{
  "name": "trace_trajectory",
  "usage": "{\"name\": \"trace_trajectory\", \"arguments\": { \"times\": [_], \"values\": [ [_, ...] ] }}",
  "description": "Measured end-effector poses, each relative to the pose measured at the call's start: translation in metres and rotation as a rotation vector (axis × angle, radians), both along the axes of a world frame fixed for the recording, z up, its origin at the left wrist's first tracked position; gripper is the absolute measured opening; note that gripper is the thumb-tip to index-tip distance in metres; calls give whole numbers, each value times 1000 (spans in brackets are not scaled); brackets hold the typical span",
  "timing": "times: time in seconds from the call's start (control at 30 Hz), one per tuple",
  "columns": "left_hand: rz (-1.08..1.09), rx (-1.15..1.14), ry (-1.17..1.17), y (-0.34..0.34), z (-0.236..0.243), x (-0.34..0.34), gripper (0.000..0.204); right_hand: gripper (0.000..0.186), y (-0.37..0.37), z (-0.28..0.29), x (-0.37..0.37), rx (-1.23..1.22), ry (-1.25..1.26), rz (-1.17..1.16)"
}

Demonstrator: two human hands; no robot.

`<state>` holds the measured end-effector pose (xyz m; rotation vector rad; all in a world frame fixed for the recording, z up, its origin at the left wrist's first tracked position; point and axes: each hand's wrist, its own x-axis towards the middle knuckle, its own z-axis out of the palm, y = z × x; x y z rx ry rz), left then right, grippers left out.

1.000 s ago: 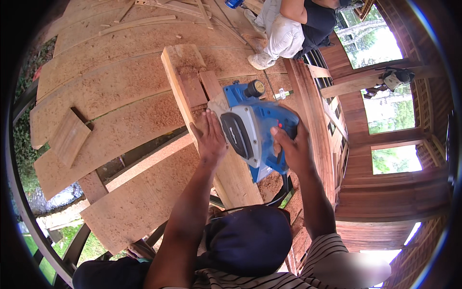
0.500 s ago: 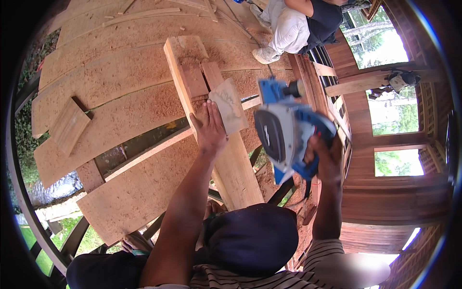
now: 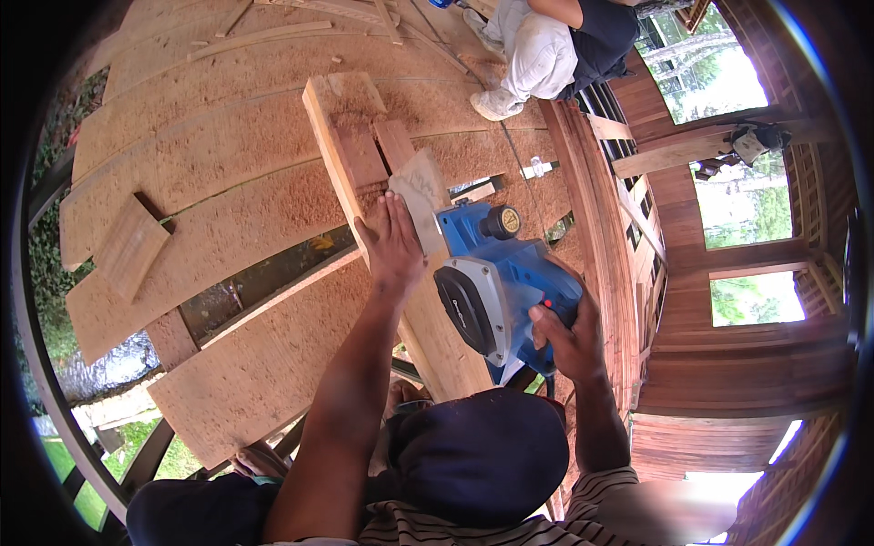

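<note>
Gripping a planer [image 3: 501, 296], right fingers [image 3: 550, 325] flank outstretched left fingers [image 3: 395, 214], an apparent knee [image 3: 482, 455] part-hiding the board [image 3: 443, 346].

Right grip [image 3: 575, 340]: holds 1 blue planer [image 3: 514, 291] | left grip [image 3: 398, 247]: on pale timber [image 3: 446, 364]

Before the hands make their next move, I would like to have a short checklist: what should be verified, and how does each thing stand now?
1. Left hand on the marked wood piece: ok, at its left edge.
2. Right hand gripping the blue planer: ok.
3. Left hand well away from the planer: not ok, I would say; it lies close beside it.
4. Blade stopped: cannot tell; the underside is hidden.
5. Other person apart from the planer: ok, beyond it at the upper right.
</note>
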<state>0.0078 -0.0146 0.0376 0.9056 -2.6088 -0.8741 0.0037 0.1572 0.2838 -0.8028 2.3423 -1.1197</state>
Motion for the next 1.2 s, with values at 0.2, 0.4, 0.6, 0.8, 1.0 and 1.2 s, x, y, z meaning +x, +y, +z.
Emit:
{"name": "trace_trajectory", "arguments": {
  "times": [0.2, 0.4, 0.6, 0.8, 1.0, 1.2],
  "values": [
    [19, -56, -55, 2, 0, -4, 99, 59, -24, -2, -9, 0, 35, 18],
    [100, -120, 143, 8, -24, -12, 107, 56, -53, -3, -20, -4, 65, 28],
    [77, -98, 126, 8, -18, -7, 111, 54, -71, -3, -29, -19, 62, 29],
    [47, -69, 126, 4, -11, -3, 109, 48, -97, -8, -41, -87, 78, 41],
    [29, -25, 93, 2, -7, -2, 110, 26, -136, -9, -75, -128, 57, -55],
    [31, 19, 44, 2, -9, -4, 113, 21, -80, 4, -90, -223, -77, -136]
  ]
}}
